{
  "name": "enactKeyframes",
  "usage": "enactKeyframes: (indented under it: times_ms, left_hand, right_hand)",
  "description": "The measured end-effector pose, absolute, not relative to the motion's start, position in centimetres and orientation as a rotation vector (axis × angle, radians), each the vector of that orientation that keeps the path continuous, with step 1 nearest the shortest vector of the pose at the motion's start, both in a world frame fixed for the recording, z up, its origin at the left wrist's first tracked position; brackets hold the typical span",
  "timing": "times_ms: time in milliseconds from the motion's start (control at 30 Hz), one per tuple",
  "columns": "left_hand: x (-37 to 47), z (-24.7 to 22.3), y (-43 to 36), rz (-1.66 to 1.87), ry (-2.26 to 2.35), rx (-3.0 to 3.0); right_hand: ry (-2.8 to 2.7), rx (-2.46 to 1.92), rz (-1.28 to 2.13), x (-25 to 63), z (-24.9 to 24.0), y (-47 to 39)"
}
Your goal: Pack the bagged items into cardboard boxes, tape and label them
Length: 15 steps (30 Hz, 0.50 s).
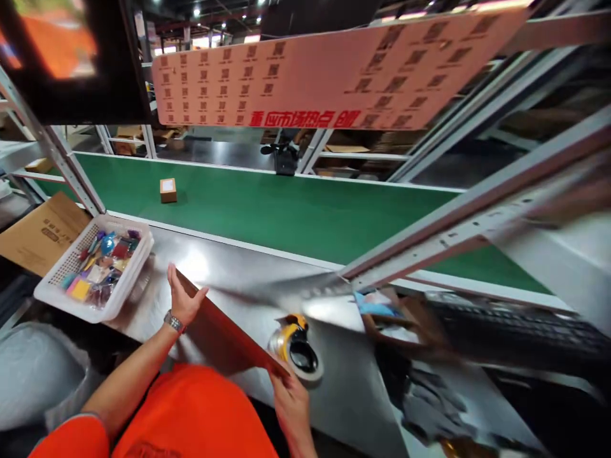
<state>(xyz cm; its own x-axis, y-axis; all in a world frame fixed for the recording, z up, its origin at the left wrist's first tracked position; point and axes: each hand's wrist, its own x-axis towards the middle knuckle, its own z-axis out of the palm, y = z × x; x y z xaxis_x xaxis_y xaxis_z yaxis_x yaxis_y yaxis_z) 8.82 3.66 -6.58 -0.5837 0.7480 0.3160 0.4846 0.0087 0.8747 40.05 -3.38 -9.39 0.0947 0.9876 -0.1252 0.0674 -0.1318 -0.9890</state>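
A brown flat cardboard piece [229, 334] is held on edge between my hands, above the metal bench [329, 343]. Whether it is a folded carton or a single sheet, I cannot tell. My left hand [184, 302], with a watch on its wrist, grips the far left end, thumb along the upper edge. At the near right end my right hand [291, 401] holds the cardboard, its fingers partly hidden. Just beyond that hand, a yellow tape dispenser [289, 337] and tape rolls [305, 362] rest on the bench.
To the left stands a white plastic basket [48, 296] of small bagged items. A small carton [168, 191] sits on the green conveyor belt [267, 203] behind the bench. A slanted metal post [429, 245] rises at right, near a keyboard [506, 327]. A printed board [315, 76] hangs overhead.
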Motion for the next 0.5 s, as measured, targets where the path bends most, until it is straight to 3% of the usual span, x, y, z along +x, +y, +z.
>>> enactKeyframes:
  times_ms: [233,500]
  left_hand:
    - [8.8,-6.0,5.1,1.471,1.833,0.906]
    - [7.1,-4.6,3.2,1.199,1.418,1.296]
  right_hand:
    - [-1.152,-1.34,1.356,39.4,-5.3,-4.1]
    - [-0.615,-1.383,1.23,37.9,-6.1,-1.8]
